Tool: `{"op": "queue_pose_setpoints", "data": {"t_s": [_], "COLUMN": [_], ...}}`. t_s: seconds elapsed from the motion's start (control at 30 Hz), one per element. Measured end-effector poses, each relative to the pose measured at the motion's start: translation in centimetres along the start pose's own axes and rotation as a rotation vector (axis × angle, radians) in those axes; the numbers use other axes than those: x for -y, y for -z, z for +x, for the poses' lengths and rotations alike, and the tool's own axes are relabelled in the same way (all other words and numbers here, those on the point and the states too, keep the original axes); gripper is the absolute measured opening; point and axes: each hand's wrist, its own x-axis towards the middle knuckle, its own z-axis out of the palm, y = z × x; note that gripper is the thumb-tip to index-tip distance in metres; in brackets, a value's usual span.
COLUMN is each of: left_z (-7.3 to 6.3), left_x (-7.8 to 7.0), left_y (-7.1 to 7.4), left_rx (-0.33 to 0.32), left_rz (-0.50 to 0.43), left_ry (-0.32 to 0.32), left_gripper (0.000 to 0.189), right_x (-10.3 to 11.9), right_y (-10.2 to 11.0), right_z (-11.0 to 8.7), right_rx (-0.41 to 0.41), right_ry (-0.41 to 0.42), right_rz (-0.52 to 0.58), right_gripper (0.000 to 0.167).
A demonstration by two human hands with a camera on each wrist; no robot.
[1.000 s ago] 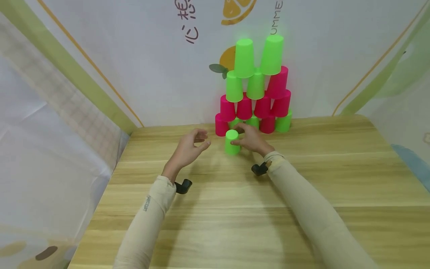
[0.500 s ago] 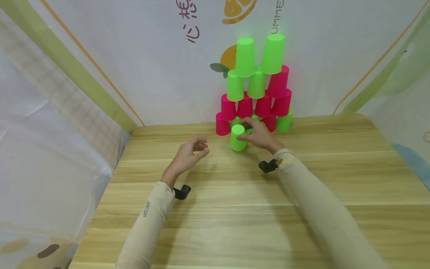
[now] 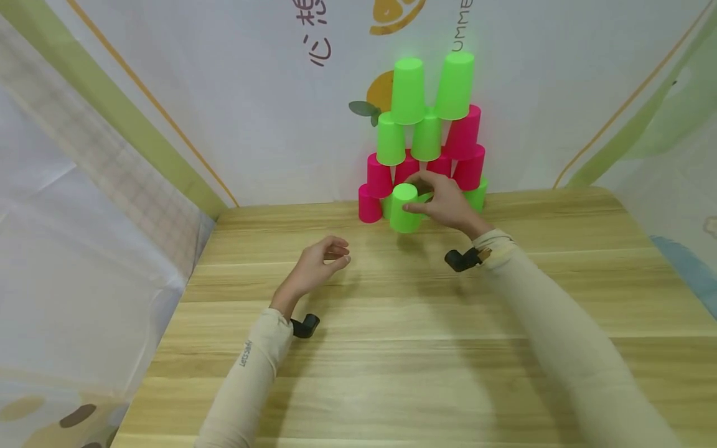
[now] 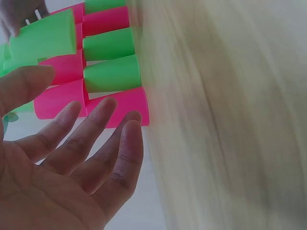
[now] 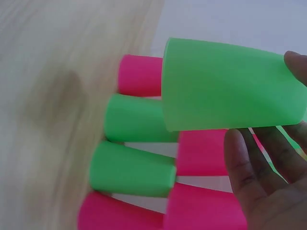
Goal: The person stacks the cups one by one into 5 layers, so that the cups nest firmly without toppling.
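Note:
My right hand (image 3: 448, 202) pinches an upside-down green plastic cup (image 3: 403, 214) between thumb and fingers. The cup hangs in the air in front of the cup stack; the right wrist view shows the held cup (image 5: 225, 88) well off the tabletop. Behind it rises a tiered wall of green and pink cups, all mouth down. Its top tier has two green cups, one of them the left top cup (image 3: 408, 92). Part of the lower tiers is hidden by the hand and cup. My left hand (image 3: 313, 267) hovers over the table, fingers loosely bent, holding nothing.
The wooden table (image 3: 358, 373) ends at a white printed curtain (image 3: 269, 124), right behind the stack. A pink cup (image 3: 370, 204) forms the stack's lower left corner. Each wrist carries a black camera mount, such as the left mount (image 3: 305, 326).
My right hand has lifted the green cup off the table and carried it up and rightward, closer to the stack. My left hand has drawn back slightly towards me.

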Motion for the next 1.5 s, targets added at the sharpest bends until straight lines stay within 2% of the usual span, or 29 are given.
{"op": "queue_pose_setpoints", "data": {"t_s": [0.3, 0.67, 0.87, 1.1, 1.2, 1.3, 1.5], "left_z": [-0.5, -0.9, -1.1, -1.2, -1.2, -1.3, -1.5], "left_x": [0.4, 0.9, 0.9, 1.2, 1.1, 1.1, 1.2], "left_y": [-0.9, -2.9, -3.5, -3.8, -3.8, -3.7, -3.5], "left_rx": [0.006, 0.012, 0.018, 0.036, 0.038, 0.032, 0.027], "left_rz": [-0.050, -0.098, -0.118, -0.109, -0.106, -0.094, -0.074], "left_ry": [0.007, 0.006, -0.009, -0.009, -0.004, -0.004, -0.013], "left_gripper": [0.044, 0.039, 0.038, 0.038, 0.039, 0.038, 0.036], "right_x": [3.1, 7.7, 10.5, 13.0, 14.1, 15.0, 15.8], "right_y": [3.8, 8.4, 11.1, 14.5, 15.7, 16.4, 16.6], "right_z": [0.5, 1.6, 2.7, 3.7, 4.4, 5.2, 6.6], "right_rx": [0.019, 0.004, -0.042, -0.136, -0.167, -0.178, -0.209], "right_ry": [-0.042, -0.015, 0.004, 0.053, 0.039, 0.023, -0.034], "right_rz": [-0.049, -0.151, -0.155, -0.179, -0.157, -0.148, -0.135], "right_gripper": [0.048, 0.054, 0.054, 0.049, 0.047, 0.045, 0.042]}}
